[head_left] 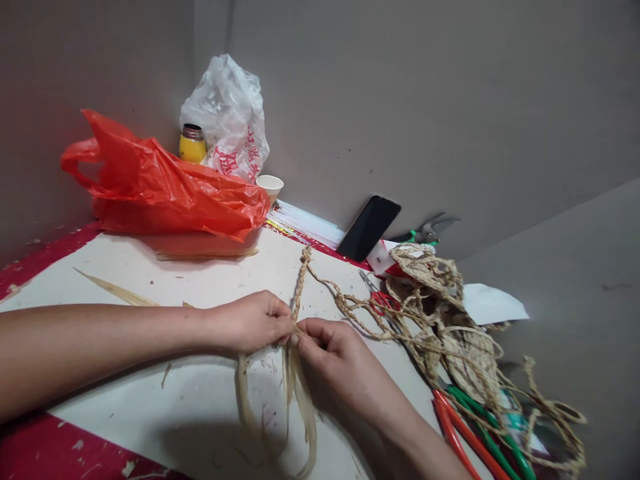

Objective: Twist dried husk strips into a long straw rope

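A braided straw cord (301,283) runs from the middle of the white tabletop sheet (225,273) toward me. My left hand (263,321) is closed, pinching the cord at the lower end of its braided part. Right beside it, my right hand (333,343) is closed with thumb and forefinger on the same spot, on a strand of the straw. Below both hands, loose flat straw strands (303,400) hang down toward the near edge. A thinner cord leads from the braid's far end to a tangled heap of braided straw rope (425,273) on the right.
A red plastic bag (170,187) lies at the back left, before a yellow jar (192,143), a clear bag (225,100) and a paper cup (270,187). A phone (370,227) leans on the wall. Red scissors (384,301) and red- and green-handled tools (463,427) lie right.
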The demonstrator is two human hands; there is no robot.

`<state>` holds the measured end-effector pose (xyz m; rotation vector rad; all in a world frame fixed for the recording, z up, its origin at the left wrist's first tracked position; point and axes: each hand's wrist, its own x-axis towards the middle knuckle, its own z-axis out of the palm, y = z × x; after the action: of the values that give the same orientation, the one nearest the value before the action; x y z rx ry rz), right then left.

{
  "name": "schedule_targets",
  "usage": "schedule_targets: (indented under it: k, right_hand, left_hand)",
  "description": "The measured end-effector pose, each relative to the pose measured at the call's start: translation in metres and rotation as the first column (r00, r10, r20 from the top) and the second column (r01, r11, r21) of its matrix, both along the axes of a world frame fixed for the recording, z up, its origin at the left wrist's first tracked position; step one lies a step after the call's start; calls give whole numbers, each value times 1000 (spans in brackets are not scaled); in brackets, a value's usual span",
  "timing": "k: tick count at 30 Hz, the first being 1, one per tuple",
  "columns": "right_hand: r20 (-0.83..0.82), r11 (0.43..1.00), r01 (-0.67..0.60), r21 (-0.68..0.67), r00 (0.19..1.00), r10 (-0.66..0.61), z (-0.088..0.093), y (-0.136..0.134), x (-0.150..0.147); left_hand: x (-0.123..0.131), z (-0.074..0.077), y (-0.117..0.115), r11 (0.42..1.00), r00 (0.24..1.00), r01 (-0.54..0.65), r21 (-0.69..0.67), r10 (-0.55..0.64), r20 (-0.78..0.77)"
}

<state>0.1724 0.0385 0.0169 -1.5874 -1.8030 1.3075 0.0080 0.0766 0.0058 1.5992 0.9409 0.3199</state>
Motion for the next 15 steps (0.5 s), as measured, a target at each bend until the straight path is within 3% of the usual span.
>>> schedule_targets:
  k: [3, 7, 13, 15]
  right_hand:
    - [-6, 997, -76, 8, 997, 76, 6, 1, 5]
    - [102, 995, -80, 58, 992, 74, 11, 2, 9]
    - [16, 989, -12, -149, 1000, 15, 0, -8, -6]
    - [18, 990, 18, -140, 1000, -15, -8, -14, -10]
  left_hand:
    - [-1, 2, -1, 1000, 1000, -18, 8, 18, 15]
    - [-1, 1, -2, 999, 999, -14, 32, 12, 41]
    - [1, -5, -5, 999, 995, -34, -1, 34, 93]
    - [1, -8, -6, 999, 992, -52, -18, 53, 114]
